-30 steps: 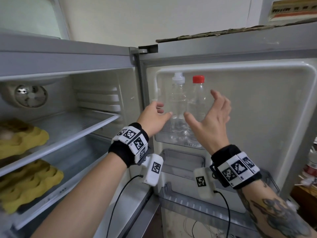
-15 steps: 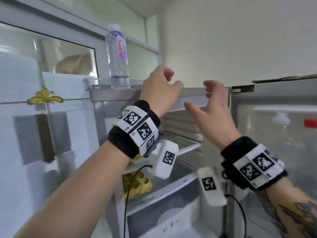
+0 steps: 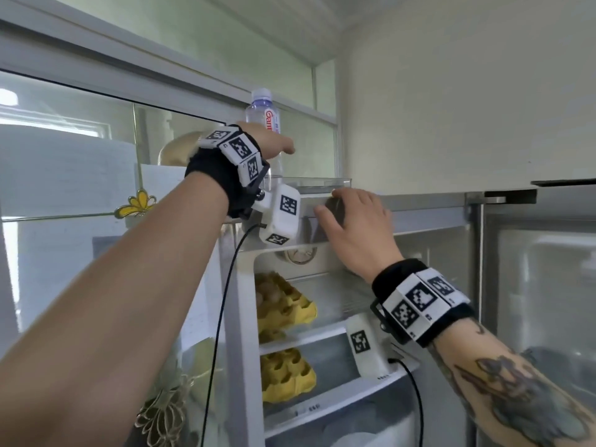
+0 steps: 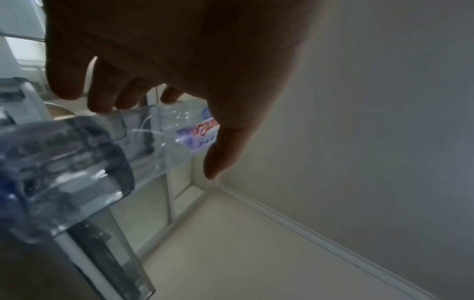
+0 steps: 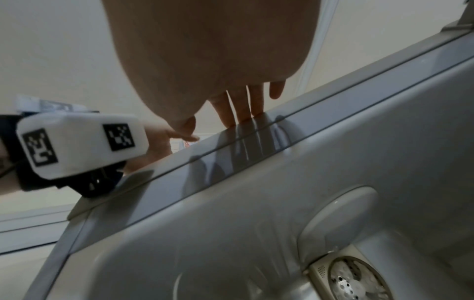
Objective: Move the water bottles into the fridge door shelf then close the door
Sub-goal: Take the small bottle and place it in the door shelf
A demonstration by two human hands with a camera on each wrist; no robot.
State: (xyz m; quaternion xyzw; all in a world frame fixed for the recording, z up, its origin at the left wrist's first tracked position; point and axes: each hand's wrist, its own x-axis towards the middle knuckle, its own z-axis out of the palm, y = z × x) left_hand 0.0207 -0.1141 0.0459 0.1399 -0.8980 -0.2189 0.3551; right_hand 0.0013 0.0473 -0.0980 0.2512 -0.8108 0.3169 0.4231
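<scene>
A clear water bottle point(image 3: 263, 112) with a pale cap and a red-lettered label stands on top of the fridge, at the left end of a clear plastic tray point(image 3: 322, 183). My left hand point(image 3: 274, 145) is raised to its middle, thumb across the front and fingers hidden behind. In the left wrist view the bottle point(image 4: 184, 130) lies between the thumb and the fairly straight fingers of my left hand point(image 4: 189, 132), index tip touching it. My right hand point(image 3: 351, 221) rests flat on the fridge's top front edge point(image 5: 320, 113), holding nothing. The fridge door point(image 3: 541, 285) stands open at the right.
Inside the fridge, yellow egg trays point(image 3: 283, 304) sit on two shelves below a round fan point(image 3: 300, 253). A glass partition with a yellow flower ornament point(image 3: 137, 203) is on the left. Wall and ceiling close in above the fridge top.
Both hands left the two bottles in the door shelf and rose. My left hand has reached the bottle on top of the fridge; my right hand has settled on the top front edge.
</scene>
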